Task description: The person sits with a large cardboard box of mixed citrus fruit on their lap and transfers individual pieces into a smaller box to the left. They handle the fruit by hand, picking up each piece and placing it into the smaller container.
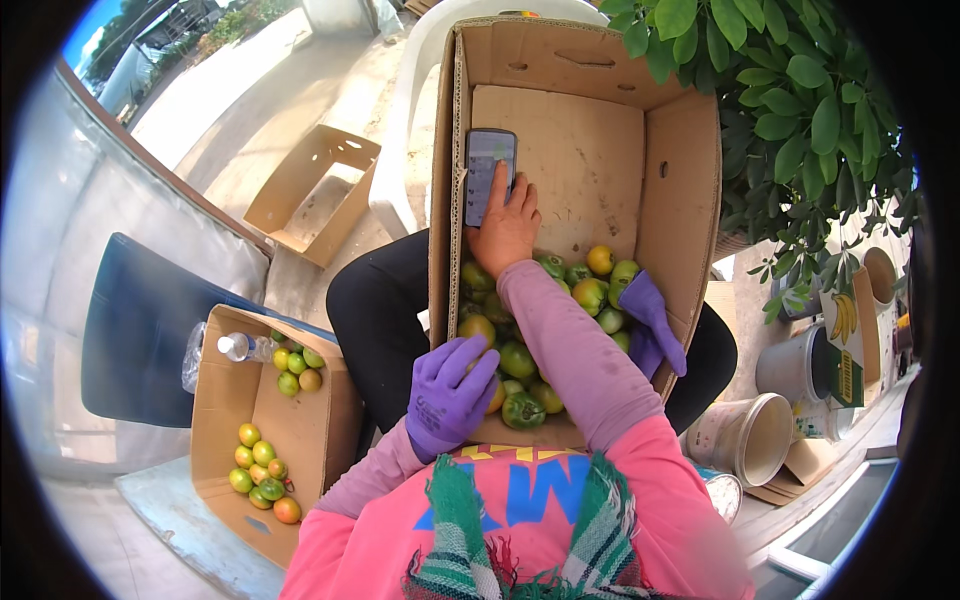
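A large cardboard box (559, 161) rests on my lap, with green and yellowish tomatoes (517, 360) gathered at its near end. Inside, against the left wall, is a smartphone (480, 202) with its screen lit. My right hand (506, 221), bare, has its index finger on that screen and grips nothing. My left hand (454, 390) wears a purple glove and lies with curled fingers over tomatoes at the box's near left corner; whether it grasps one is hidden. An empty purple glove (649, 307) drapes over tomatoes near the right wall.
To my left, a smaller cardboard box (262, 405) contains two groups of tomatoes and a plastic bottle (244, 347). Beyond lies an open cardboard box (270, 202) on the ground. Leafy branches (795, 97) overhang the right, above several buckets (757, 435). A white plastic chair (394, 165) stands ahead.
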